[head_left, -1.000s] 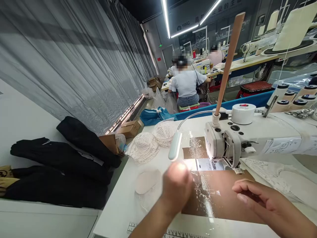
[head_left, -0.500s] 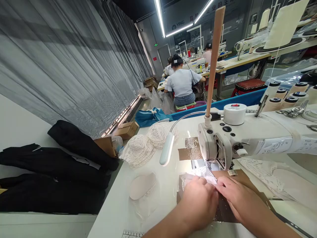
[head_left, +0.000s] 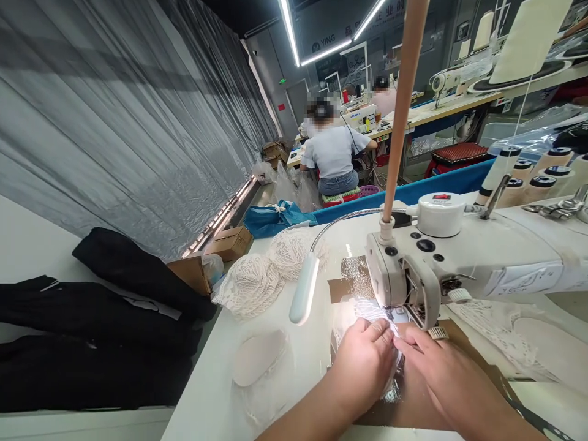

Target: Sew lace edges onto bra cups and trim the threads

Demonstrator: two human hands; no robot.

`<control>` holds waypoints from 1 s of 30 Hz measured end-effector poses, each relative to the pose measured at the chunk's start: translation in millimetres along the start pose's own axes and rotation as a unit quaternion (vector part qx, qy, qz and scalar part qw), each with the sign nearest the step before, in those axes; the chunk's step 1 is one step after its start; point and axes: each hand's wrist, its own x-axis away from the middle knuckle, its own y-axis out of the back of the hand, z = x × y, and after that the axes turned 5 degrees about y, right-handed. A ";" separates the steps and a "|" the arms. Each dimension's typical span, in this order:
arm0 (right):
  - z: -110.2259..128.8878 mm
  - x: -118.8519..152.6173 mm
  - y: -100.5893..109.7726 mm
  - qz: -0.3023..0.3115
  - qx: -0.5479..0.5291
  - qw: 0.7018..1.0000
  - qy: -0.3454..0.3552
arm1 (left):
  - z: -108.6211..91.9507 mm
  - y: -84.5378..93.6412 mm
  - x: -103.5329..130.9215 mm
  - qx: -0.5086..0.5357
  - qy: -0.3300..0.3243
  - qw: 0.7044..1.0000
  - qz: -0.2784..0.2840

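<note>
Lace (head_left: 362, 309), pale, sheer, netted, sits at twelve o'clock from the left hand (head_left: 364, 362), curled gripping it; right hand (head_left: 443, 370) bends alongside, grip unclear.

Operator's a person, two arms in head view. Left grip (head_left: 367, 355): bare hand, broad rounded back, soft knuckle contours, wrist blending into the arm with no sharp step. Left forearm (head_left: 312, 409): bare along its whole visible length, smooth outline, roughly even width, cut by the bottom frame edge. Right grip (head_left: 436, 361): also a bare hand, similar build, flat-looking back, fingers (head_left: 416, 337) slim next to the palm. Right forearm (head_left: 489, 410): bare up to the frame edge at lower right, same smooth, even shape. Bright light falls on both sets of fingers, strongest at the tips. Nails and fine creases too small to read.
</note>
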 end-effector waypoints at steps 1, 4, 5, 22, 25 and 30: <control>0.5 -2.5 1.9 -0.006 0.001 1.000 -0.004 | 1.2 -3.3 -0.3 -0.002 -0.001 1.000 -0.006; 1.4 -9.4 6.1 -0.008 0.008 1.000 -0.021 | 10.2 -6.1 -2.5 0.027 0.011 1.000 0.000; 1.5 -11.0 6.5 -0.002 0.016 0.999 -0.028 | 13.9 -5.7 -3.5 0.040 0.016 0.999 0.004; 2.4 1.2 -9.0 0.132 0.033 0.989 -0.056 | 32.7 -8.5 -7.3 0.098 0.085 0.992 0.004; -0.5 3.1 -8.5 0.140 0.014 0.989 -0.039 | 32.8 -9.8 -5.4 0.079 0.110 0.991 0.007; -5.7 1.6 -4.0 0.094 -0.003 0.995 -0.015 | 32.7 -10.4 -2.7 0.052 0.161 0.985 0.020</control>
